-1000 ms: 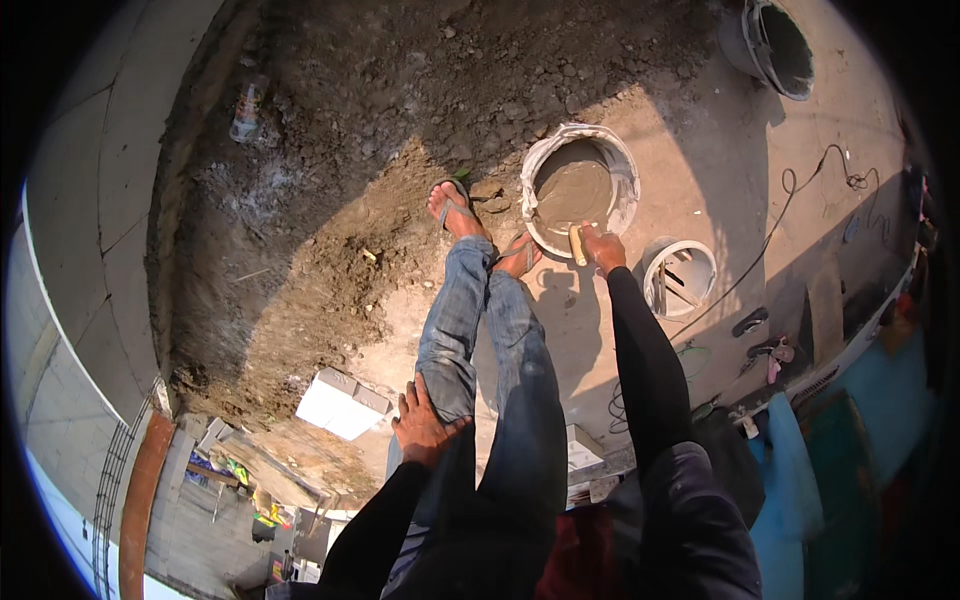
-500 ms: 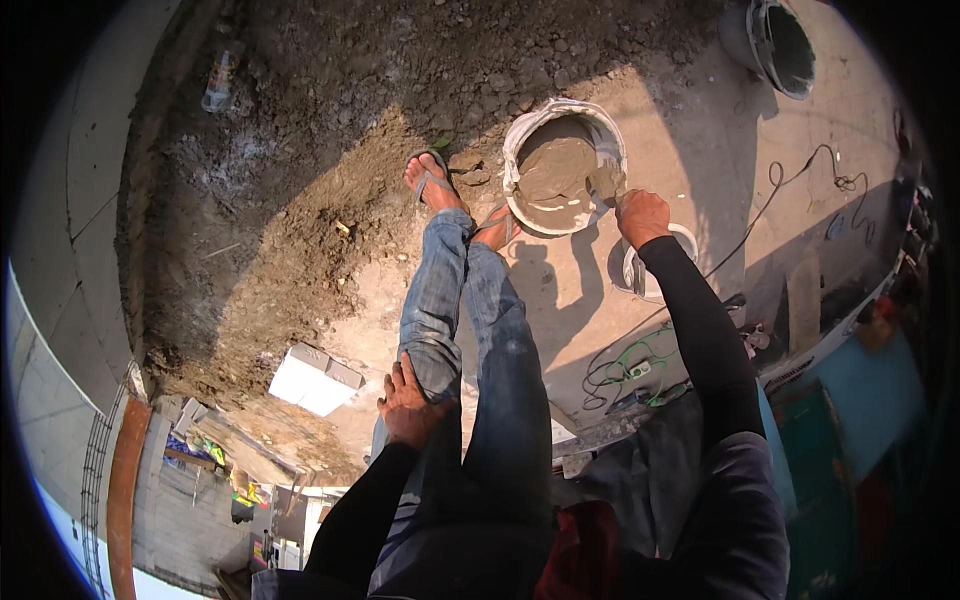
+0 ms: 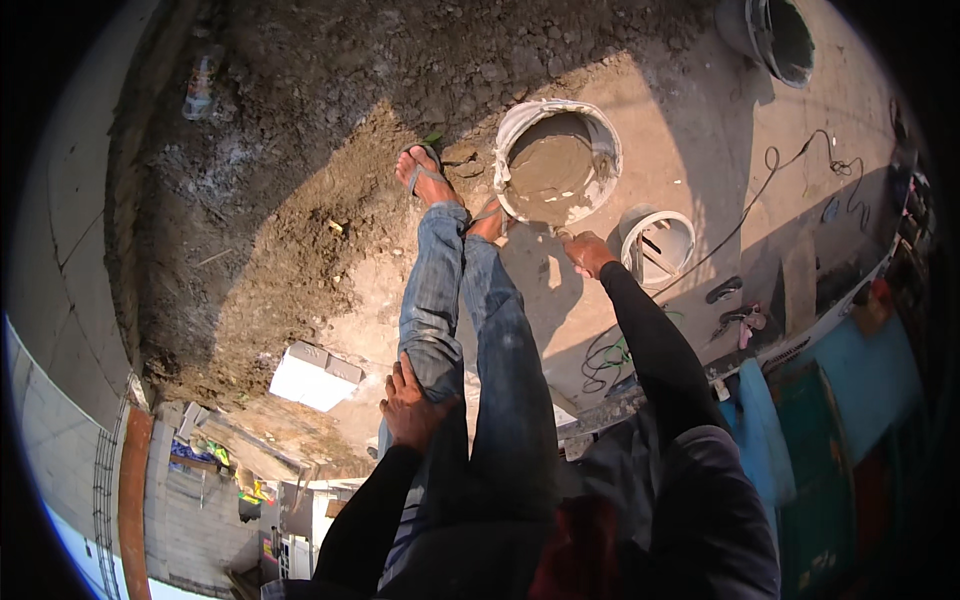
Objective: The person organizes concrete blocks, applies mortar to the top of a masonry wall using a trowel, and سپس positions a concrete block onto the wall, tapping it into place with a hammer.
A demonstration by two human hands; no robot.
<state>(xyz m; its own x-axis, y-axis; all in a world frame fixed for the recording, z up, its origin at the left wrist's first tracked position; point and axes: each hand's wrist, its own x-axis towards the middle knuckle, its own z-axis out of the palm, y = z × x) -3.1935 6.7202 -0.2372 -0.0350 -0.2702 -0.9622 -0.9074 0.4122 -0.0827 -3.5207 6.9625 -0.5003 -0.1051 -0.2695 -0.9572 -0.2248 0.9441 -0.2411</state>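
Observation:
I look down at my legs in blue jeans and sandals on a concrete floor. My left hand (image 3: 408,405) lies flat on my left thigh with the fingers spread, holding nothing. My right hand (image 3: 588,252), on a black sleeve, reaches down just below the near rim of a white bucket (image 3: 513,128) filled with wet grey mortar. Its fingers are curled; I cannot tell whether they hold anything. My right foot stands next to that bucket.
A smaller white bucket (image 3: 640,268) with a tool inside stands right of my right hand. Another bucket (image 3: 745,28) sits at the top right. Cables (image 3: 770,160) cross the concrete. A dirt mound (image 3: 290,180) lies to the left, with a white block (image 3: 315,375) near its edge.
My right hand swung out to the right of the mortar bucket, then came back to just below its near rim. My left hand stayed on my thigh.

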